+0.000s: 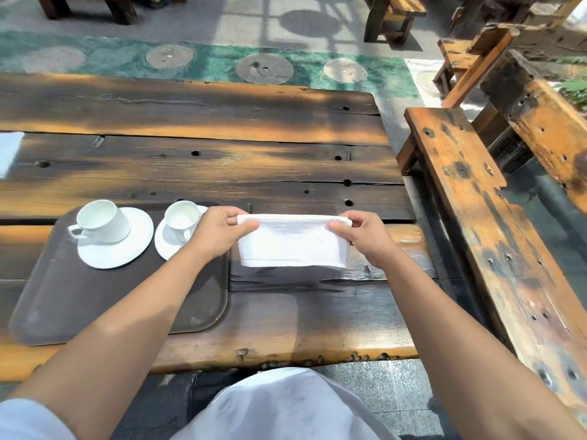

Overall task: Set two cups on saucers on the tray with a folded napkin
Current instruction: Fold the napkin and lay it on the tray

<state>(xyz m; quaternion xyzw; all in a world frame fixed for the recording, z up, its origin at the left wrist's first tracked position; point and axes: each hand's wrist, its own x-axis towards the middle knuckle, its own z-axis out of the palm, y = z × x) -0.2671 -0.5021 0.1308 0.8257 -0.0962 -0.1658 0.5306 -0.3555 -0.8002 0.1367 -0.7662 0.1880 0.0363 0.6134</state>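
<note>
A dark brown tray [63, 300] lies on the wooden table at the left. Two white saucers stand on its far part, each with a white cup on it: the left cup [103, 221] on the left saucer [139, 236], the right cup [181, 219] on the right saucer [165, 246]. Just right of the tray a white folded napkin [292, 246] is held up by its top corners. My left hand [219, 231] pinches the top left corner and partly hides the right saucer. My right hand [362, 235] pinches the top right corner.
The dark plank table [206, 160] stretches away from me. A white cloth [9, 150] lies at its far left edge. A worn wooden bench [470, 198] runs along the right side. More wooden furniture stands farther back.
</note>
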